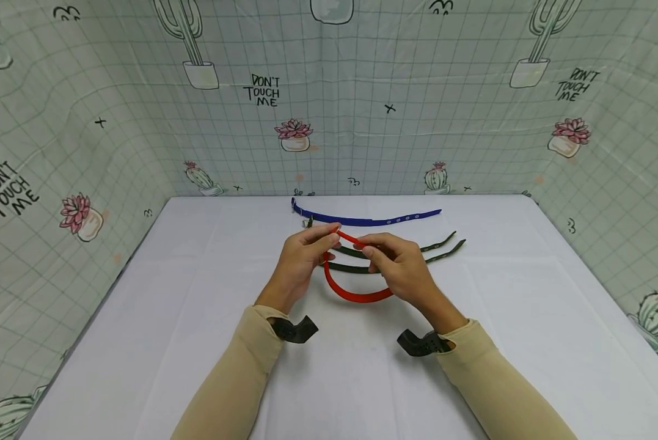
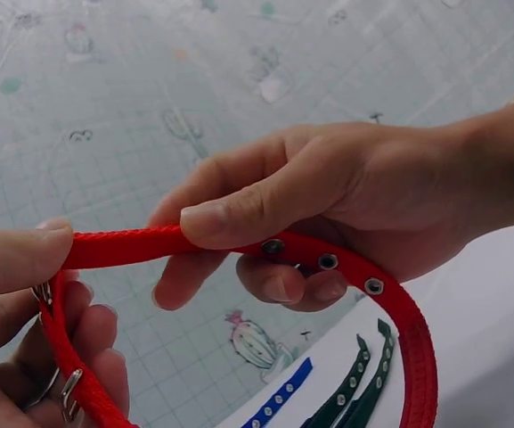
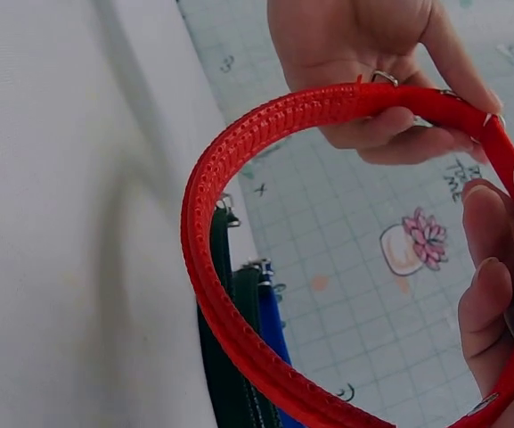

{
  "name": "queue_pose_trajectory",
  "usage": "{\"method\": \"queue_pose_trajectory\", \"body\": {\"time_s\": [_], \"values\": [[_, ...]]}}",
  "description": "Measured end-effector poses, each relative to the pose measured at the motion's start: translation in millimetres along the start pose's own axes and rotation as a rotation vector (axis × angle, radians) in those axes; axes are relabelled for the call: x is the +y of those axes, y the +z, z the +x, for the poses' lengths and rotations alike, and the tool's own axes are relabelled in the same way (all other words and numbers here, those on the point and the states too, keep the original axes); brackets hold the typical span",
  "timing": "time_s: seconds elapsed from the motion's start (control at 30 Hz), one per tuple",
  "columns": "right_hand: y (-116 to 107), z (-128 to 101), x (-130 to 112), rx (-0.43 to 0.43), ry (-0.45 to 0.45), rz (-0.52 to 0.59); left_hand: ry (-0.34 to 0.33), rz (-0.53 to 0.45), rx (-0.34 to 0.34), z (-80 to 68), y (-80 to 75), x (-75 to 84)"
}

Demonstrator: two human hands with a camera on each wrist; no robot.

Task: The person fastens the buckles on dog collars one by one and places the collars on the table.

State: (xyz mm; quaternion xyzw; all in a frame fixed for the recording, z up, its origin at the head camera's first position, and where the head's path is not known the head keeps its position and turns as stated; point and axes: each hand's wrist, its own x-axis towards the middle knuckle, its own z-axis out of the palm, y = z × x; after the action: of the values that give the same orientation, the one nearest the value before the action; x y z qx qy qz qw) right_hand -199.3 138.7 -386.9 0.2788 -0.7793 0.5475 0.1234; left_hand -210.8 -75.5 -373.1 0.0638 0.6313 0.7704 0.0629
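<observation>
Blue strap [image 1: 339, 220]: on the counter [image 1: 197, 318], beyond the left hand [image 1: 302, 258] and the right hand [image 1: 400, 264].
Dark green straps [image 1: 356, 269]: two, just beyond the right hand, which partly hides them (in the head view).
Red strap [image 1: 357, 298]: stretched between the hands, each pinching it with thumb and fingers; its loop hangs below them.
Buckle [image 2: 71, 395]: beside the left hand's fingers, plain in the left wrist view, too small to tell in the head view.
</observation>
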Motion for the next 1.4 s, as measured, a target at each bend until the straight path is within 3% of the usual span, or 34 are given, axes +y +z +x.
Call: {"method": "queue_pose_trajectory", "body": {"time_s": [0.23, 0.43, 0.67, 0.77, 1.07, 1.3, 1.4], "values": [[4.0, -0.4, 2.8, 0.022, -0.041, 0.007, 0.015, 0.036, -0.09, -1.0, 7.5, -4.8], [4.6, -0.5, -0.1, 0.049, 0.019, 0.008, 0.061, 0.115, -0.025, -1.4, 12.3, -10.9], [2.8, 2.1, -5.0, 0.053, 0.074, 0.055, 0.215, 0.172, 0.002, -6.5, 20.5, -12.1], [2.2, 1.9, -6.7, 0.065, 0.095, 0.068, 0.242, 0.181, 0.011, -8.3, 22.2, -11.2], [0.5, 1.1, -5.8, 0.026, 0.113, 0.062, 0.208, 0.32, -0.065, -7.4, 17.7, -6.4], [-1.6, 0.7, -4.6, -0.04, 0.145, 0.068, 0.169, 0.313, -0.095, -7.7, 15.3, -4.2], [-2.8, 0.5, -4.3, -0.051, 0.146, 0.077, 0.182, 0.308, -0.09, -8.7, 16.8, -3.3]]}}
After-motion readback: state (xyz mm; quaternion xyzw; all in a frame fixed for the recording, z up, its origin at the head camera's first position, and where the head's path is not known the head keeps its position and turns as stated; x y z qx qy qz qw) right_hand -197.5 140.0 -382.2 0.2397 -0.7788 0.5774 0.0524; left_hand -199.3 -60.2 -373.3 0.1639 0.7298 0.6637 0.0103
